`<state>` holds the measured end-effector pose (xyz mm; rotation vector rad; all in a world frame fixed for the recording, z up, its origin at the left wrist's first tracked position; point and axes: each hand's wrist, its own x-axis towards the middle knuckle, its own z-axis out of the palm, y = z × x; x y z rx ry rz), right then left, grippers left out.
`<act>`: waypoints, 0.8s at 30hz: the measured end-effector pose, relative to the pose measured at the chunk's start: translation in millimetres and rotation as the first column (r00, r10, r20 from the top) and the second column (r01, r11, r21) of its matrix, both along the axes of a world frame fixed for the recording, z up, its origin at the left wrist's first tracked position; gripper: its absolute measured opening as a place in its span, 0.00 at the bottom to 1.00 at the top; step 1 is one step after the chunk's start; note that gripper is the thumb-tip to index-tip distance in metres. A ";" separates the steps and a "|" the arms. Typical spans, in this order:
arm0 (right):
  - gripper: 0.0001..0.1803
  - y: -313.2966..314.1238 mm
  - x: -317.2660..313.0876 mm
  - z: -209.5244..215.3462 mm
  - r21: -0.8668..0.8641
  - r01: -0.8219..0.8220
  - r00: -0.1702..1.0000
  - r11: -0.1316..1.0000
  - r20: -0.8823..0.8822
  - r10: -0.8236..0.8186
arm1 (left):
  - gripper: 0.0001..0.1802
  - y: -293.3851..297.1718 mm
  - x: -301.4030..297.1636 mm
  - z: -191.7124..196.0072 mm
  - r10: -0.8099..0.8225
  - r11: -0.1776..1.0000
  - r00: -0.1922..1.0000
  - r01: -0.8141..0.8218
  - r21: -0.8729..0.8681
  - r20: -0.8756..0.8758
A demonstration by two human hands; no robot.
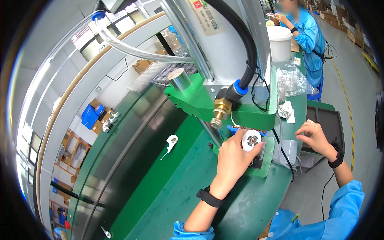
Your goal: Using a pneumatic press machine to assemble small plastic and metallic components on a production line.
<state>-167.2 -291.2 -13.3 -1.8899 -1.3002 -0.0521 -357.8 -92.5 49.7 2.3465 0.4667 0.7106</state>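
White and round, the part (252,140) is pinched by its rim in your left hand (233,155), likely so its middle stays clear. The green press (249,116) is at its twelve o'clock. Your right hand (315,138) hovers at three; I can't tell if it's empty.

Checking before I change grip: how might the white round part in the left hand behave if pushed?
The white round part in the left hand looks like hard plastic, so probably stiff. Its smooth rim might slip. Its round outline suggests it could roll if stood on edge.
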 end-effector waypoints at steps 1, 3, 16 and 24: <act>0.05 0.1 1.0 -0.3 -0.011 0.018 1.000 1.000 0.000 -0.018 | 0.23 0.9 2.5 0.3 -0.005 1.000 1.000 0.005 -0.004 -0.007; 0.04 2.6 2.3 -2.3 0.008 0.025 0.998 1.000 0.052 -0.025 | 0.25 1.9 7.4 0.1 -0.014 0.999 0.994 0.010 -0.034 -0.111; 0.05 62.8 -34.6 -46.8 0.368 0.137 0.678 0.919 -0.712 0.184 | 0.28 -20.4 -10.1 -19.2 0.148 0.987 0.984 -0.139 0.083 -0.104; 0.07 63.4 -38.3 -44.7 0.400 0.095 0.659 0.912 -0.711 0.243 | 0.21 -19.9 -25.2 -17.5 0.137 0.990 0.984 -0.138 0.004 -0.111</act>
